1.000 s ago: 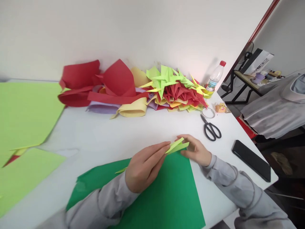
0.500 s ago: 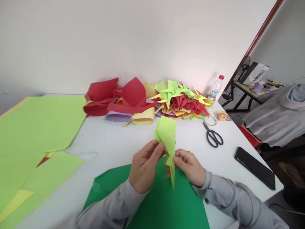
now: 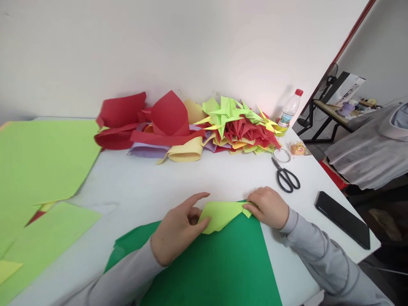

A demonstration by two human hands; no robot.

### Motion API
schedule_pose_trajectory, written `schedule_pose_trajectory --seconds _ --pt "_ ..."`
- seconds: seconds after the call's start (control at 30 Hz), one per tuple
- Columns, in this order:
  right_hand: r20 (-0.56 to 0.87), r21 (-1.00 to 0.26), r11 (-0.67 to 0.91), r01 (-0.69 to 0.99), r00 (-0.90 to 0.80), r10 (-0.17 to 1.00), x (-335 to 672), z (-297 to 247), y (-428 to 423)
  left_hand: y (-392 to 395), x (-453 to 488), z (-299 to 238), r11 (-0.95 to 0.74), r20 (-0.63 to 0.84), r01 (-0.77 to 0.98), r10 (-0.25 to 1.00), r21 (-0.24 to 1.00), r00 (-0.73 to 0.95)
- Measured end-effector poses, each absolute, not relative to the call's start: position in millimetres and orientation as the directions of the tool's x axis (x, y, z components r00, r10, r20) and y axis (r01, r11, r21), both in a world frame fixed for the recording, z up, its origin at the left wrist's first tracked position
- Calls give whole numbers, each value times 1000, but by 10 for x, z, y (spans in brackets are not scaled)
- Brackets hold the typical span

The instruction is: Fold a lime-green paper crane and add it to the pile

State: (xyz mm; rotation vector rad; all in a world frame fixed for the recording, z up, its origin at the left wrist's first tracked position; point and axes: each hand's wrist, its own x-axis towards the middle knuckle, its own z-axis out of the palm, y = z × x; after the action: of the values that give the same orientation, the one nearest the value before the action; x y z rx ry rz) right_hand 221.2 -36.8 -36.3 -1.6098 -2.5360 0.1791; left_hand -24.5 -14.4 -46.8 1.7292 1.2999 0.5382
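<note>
A folded light-green paper piece (image 3: 221,213) lies flat across the top edge of a dark green sheet (image 3: 216,263) on the white table (image 3: 153,182). My left hand (image 3: 178,229) pinches the piece's left end between thumb and fingers, with the index finger stretched out above it. At the piece's right tip, my right hand (image 3: 269,207) is curled with its fingers pressing the paper down. Both sleeves are grey.
A heap of folded paper shapes (image 3: 242,125) and curled red, yellow and lilac sheets (image 3: 159,127) lines the wall. Large light-green sheets (image 3: 41,161) cover the left. Scissors (image 3: 287,177), a tape ring (image 3: 281,154), a water bottle (image 3: 290,109) and a black phone (image 3: 342,219) lie right.
The light-green piece was held upright in the air half a second ago; both hands have since brought it down and laid it flat on the dark green sheet.
</note>
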Motion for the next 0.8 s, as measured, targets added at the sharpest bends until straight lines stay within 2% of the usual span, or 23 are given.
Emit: schedule_pose_trajectory --seconds 0.07,0.13,0.2,0.27,0.33,0.43,0.67,0.8 --pt "162 -131 463 877 -442 882 2151 -410 -383 -162 -286 -438 -160 -205 647 868 745 451" --pt "278 -151 540 828 -489 827 2090 -465 -397 -167 -334 -391 -292 -225 740 830 606 511" --pt "346 -222 652 725 -567 748 2029 -519 -411 -170 -379 -349 -450 -140 774 819 445 557" --pt "364 -309 717 625 -619 696 1972 -556 -426 -173 -407 -326 -618 1 703 751 352 660" --pt "345 -392 713 582 -625 700 1922 -564 -440 -174 -412 -327 -753 86 543 610 370 788" --pt "293 -468 659 590 -600 745 1865 -539 -460 -169 -391 -369 -820 128 377 469 430 874" --pt "176 -456 591 665 -584 793 1795 -523 -488 -168 -362 -432 -891 222 263 360 370 906" --pt "144 -485 558 674 -568 810 1779 -510 -505 -177 -355 -419 -895 189 259 343 364 920"
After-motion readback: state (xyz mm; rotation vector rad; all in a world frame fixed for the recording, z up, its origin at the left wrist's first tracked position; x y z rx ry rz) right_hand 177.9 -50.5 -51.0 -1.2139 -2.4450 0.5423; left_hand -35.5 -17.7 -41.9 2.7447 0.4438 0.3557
